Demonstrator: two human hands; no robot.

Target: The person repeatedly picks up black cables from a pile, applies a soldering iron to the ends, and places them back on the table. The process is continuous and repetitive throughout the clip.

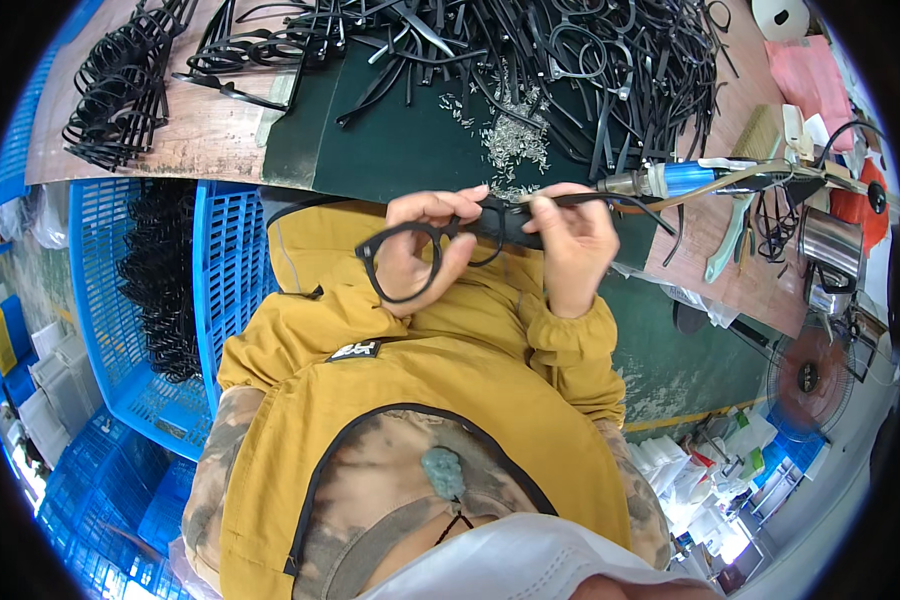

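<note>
My left hand (454, 264) grips a black eyeglass frame front (363, 264) near its bridge, its two rims tilted above my lap. In my right hand (576, 244) is a black temple arm (609, 196), pinched near its hinge end; the other end points right. That hinge end meets or lies close to the right side of the frame front; the exact contact is too small to tell. Just beyond my hands, a heap of small metal screws (516, 139) lies on a dark green mat (390, 161). Behind it are many loose black temple arms (645, 97).
A blue-bodied power screwdriver (686, 180) lies at the right by a green-handled brush (726, 244) and a steel cup (832, 238). Nested black frames (124, 90) stand at the table's left. Below, a blue plastic crate (94, 300) holds more frames (161, 300). A fan (808, 405) stands lower right.
</note>
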